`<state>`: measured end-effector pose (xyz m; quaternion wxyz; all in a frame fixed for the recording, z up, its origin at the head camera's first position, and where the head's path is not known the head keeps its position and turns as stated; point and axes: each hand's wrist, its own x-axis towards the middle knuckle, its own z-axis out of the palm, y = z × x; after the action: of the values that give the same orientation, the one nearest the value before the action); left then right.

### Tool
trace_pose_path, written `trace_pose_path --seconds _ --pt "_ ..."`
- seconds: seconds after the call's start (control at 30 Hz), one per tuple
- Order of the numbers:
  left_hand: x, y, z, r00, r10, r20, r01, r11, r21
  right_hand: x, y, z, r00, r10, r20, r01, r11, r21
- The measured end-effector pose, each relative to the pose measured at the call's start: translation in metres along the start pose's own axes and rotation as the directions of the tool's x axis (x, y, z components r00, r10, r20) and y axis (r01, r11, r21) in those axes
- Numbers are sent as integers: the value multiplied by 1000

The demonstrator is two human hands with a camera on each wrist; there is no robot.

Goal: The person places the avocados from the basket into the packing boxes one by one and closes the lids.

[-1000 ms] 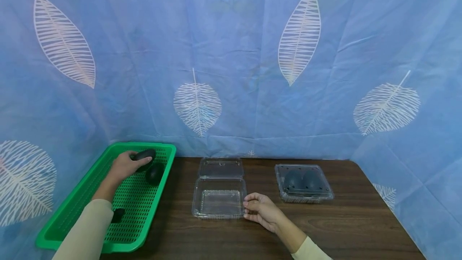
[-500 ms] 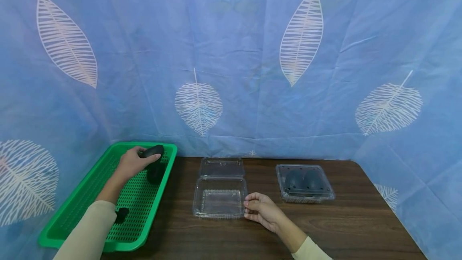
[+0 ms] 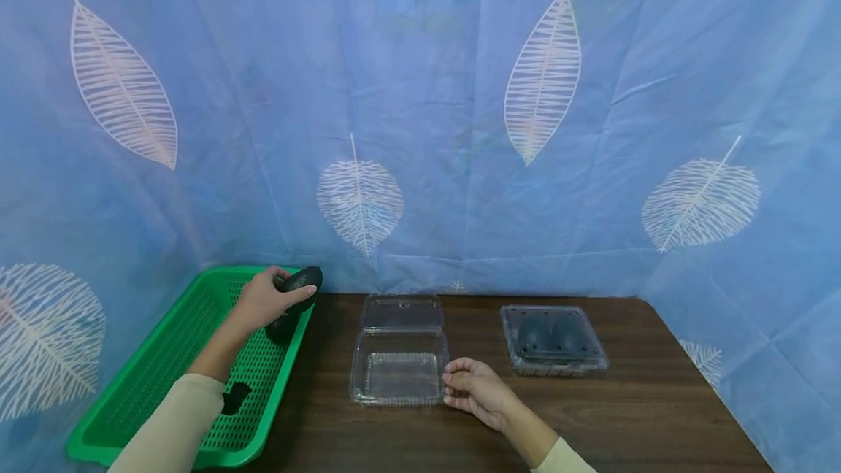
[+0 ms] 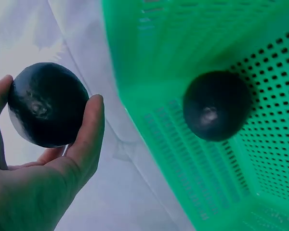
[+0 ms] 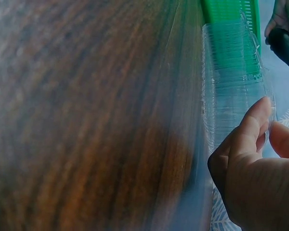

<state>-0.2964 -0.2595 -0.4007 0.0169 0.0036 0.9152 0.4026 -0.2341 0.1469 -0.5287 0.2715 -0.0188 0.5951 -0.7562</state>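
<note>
My left hand [image 3: 266, 301] grips a dark, oval avocado [image 3: 304, 287], raised over the far right corner of the green basket [image 3: 279, 404]. In the left wrist view, thumb and fingers hold this avocado [image 4: 48, 105] from opposite sides. A second dark avocado [image 4: 216, 106] lies in the basket, partly behind my left hand in the head view. With its fingertips, my right hand [image 3: 479, 391] pinches the right rim of a clear plastic clamshell container [image 3: 401, 371], whose lid [image 3: 402, 312] is folded back toward the wall. No fruit shows inside it.
A closed clear clamshell [image 3: 554, 339] holding two dark avocados stands at the right on the brown wooden table [image 3: 631, 400]. Behind hangs a blue cloth [image 3: 447, 130] with white leaf prints. A small black object [image 3: 235, 398] shows beside my left sleeve.
My left hand has lifted the avocado and carried it right, from inside the basket to its far right rim. My right hand has stayed at the container's rim.
</note>
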Motion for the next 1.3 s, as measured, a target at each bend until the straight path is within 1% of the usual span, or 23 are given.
trace_pose_path --seconds 0.1,0.33,0.43,0.63,0.77,0.9,0.97,1.13,1.3 --pt "-2 8 5 1000 -3 -3 3 1000 21 0 2 0 1000 -1 -4 1 1000 -3" --pt "-1 23 22 999 52 6 -52 997 59 0 2 -1 1000 -5 -15 4 1000 -1" --pt "-1 29 32 997 72 31 -74 996 47 0 1 -2 1000 -7 -6 7 1000 0" --pt "-3 42 50 992 112 63 -115 992 59 1 0 -4 1000 -8 -2 8 1000 -9" --pt "-5 49 58 990 122 66 -125 991 49 3 -2 -3 1000 0 -7 0 1000 -8" --pt "-7 56 66 989 130 77 -135 989 66 3 -3 -4 1000 1 -10 -1 1000 -15" --pt "-8 60 70 986 138 90 -145 986 77 3 -3 -4 1000 -1 -10 1 1000 -17" --pt "-13 69 82 983 133 125 -142 988 67 3 1 -6 1000 7 -6 -7 1000 -7" --pt "-18 72 98 979 128 156 -145 984 105 3 7 -6 1000 2 -8 -2 1000 -3"
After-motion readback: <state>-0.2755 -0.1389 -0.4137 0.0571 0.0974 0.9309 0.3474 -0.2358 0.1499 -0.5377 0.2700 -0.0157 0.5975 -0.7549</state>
